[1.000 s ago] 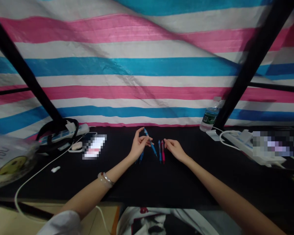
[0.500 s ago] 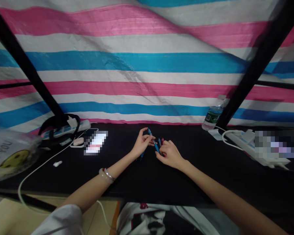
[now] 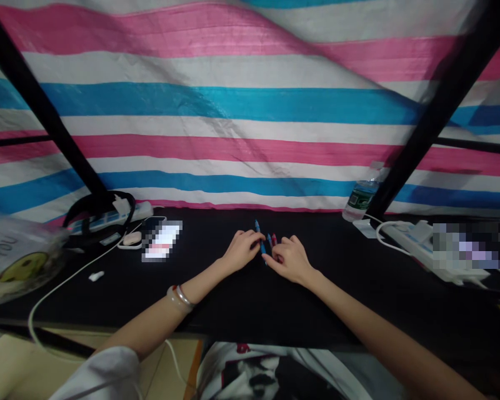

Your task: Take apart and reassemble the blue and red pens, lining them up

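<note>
Above the black desk's middle, my left hand [image 3: 242,251] is palm down, its fingertips closed over a blue pen [image 3: 257,225] that points away from me. The thumb of my right hand [image 3: 291,261] reaches to the near end of that same pen. My right hand's other fingers are curled in beside a second blue pen [image 3: 269,239] and a red pen [image 3: 274,239], whose near ends they hide. What lies beneath my left palm is hidden.
On the left of the black desk [image 3: 216,311] are a phone [image 3: 163,242], a white earbud [image 3: 96,276], a power strip [image 3: 144,211] and a plastic bag [image 3: 20,261]. At right stand a water bottle [image 3: 360,197] and another power strip [image 3: 404,239] with cables.
My left hand has lowered and turned palm down, bringing the raised blue pen down beside the other pens. Another blue pen visible below my left hand before is now hidden. My right hand has barely moved.
</note>
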`<state>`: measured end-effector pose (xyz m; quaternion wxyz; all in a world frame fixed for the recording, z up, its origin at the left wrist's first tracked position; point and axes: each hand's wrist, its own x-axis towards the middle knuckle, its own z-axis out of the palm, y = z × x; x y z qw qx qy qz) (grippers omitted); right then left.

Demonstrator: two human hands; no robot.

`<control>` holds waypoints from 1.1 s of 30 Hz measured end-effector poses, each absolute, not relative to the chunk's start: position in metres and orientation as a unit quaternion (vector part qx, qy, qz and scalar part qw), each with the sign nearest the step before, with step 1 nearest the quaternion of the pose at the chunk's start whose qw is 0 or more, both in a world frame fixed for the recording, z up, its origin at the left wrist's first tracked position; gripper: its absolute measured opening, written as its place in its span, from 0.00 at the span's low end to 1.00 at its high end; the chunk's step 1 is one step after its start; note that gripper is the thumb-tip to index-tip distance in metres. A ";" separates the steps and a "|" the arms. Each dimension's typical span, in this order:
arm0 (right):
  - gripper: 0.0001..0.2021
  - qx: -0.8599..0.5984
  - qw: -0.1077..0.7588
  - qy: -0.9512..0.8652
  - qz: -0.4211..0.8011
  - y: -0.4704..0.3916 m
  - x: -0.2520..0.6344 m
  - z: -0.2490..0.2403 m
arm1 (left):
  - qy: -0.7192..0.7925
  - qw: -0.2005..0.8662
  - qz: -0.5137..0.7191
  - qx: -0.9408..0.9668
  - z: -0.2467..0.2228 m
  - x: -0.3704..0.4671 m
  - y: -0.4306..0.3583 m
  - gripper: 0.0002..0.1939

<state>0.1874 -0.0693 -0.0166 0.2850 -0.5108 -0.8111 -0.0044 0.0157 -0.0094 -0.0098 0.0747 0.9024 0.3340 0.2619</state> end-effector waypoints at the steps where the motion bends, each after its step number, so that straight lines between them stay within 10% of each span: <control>1: 0.21 -0.532 0.294 -0.794 -0.010 -0.068 0.189 -0.017 | 0.337 0.071 0.250 0.905 -0.010 0.015 -0.009 0.11; 33: 0.16 -0.650 0.334 -0.654 0.195 -0.042 0.210 -0.038 | 0.241 0.155 0.200 0.937 -0.014 0.015 -0.005 0.14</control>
